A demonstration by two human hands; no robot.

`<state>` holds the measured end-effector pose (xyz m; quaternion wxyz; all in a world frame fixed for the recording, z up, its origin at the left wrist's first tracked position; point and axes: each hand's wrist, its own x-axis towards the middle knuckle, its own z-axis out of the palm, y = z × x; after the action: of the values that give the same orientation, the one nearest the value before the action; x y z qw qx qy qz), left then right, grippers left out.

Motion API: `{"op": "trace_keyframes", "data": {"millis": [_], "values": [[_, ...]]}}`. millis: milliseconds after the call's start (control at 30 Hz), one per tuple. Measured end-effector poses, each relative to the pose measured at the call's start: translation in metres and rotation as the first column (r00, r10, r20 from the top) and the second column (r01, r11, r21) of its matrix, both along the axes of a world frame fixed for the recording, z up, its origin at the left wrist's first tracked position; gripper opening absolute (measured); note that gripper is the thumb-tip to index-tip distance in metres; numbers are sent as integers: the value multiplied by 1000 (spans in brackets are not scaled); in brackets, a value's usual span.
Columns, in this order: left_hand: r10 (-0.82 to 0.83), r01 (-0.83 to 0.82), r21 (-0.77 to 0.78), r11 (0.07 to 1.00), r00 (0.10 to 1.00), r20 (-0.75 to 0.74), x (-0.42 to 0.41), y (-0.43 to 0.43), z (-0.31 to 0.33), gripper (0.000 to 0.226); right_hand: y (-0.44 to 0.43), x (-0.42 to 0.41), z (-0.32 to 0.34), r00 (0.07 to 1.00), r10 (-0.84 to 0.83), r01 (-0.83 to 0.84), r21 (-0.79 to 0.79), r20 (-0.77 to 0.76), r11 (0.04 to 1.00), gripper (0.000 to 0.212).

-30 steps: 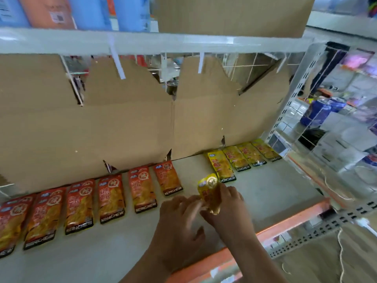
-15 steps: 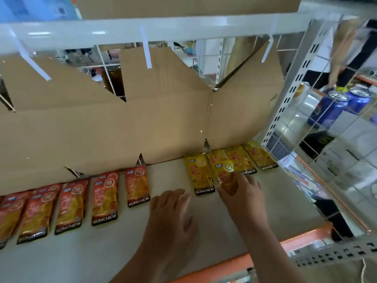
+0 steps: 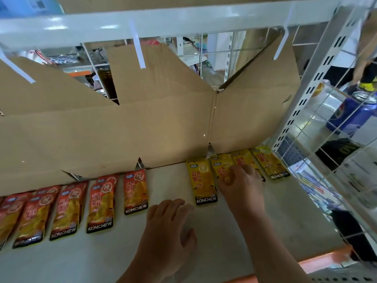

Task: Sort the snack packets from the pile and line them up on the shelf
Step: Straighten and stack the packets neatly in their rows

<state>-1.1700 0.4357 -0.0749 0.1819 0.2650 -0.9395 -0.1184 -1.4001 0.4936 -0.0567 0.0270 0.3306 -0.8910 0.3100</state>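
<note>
We are setting a yellow packet [image 3: 221, 167] into its row on the shelf [image 3: 285, 221]. Our landmark is the cardboard sheet [image 3: 122, 139] standing along the back.

The right hand [image 3: 239, 183] lies on this packet just in front of the cardboard's fold. Its fingers are spread over the foil and the thumb rests alongside. It looks released, pressing the packet down and not gripping it, though blur softens the fingertips. The left hand [image 3: 169, 227] is well out from the cardboard, fingers relaxed and holding nothing, low over bare shelf.

Along the foot of the cardboard, the yellow row [image 3: 269, 164] runs right from the fold. One more yellow packet [image 3: 202, 180] sits just left of the fold, touching the packet under our hand. The red row [image 3: 101, 205] runs along the left stretch of the cardboard, its last red packet [image 3: 135, 190] well apart from the yellows. The pile itself is not in view.

We judge several things could go wrong:
- The foil looks slick, so a hand dragged back instead of lifted could pull the packet away from the cardboard and out of line.
- Our fingers also reach over the next packet to the right. Any sideways slide could skew that one too, or push it under its neighbour.
- The packet already seems to overlap that neighbour. Left like this, the row would be crowded and uneven.
- The left hand is near the last red packet and the leftmost yellow one, so a careless sweep could knock either.
</note>
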Motion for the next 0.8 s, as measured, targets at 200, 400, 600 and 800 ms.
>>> {"op": "trace_keyframes", "data": {"millis": [200, 400, 600, 800], "values": [[-4, 4, -19, 1000, 1000, -1, 0, 0, 0, 47, -1, 0, -5, 1000, -12, 13, 97, -10, 995, 45], [-7, 7, -27, 1000, 1000, -18, 0, 0, 0, 45, -1, -2, -7, 1000, -22, 24, 117, -12, 993, 46], [-3, 3, -8, 1000, 1000, -22, 1, 1, 1, 45, 0, 0, -4, 1000, 7, -5, 69, -19, 998, 43], [-6, 6, 5, 1000, 1000, -16, 2, 1, 3, 44, -13, 35, 3, 982, 156, -146, 96, -107, 985, 46]]}}
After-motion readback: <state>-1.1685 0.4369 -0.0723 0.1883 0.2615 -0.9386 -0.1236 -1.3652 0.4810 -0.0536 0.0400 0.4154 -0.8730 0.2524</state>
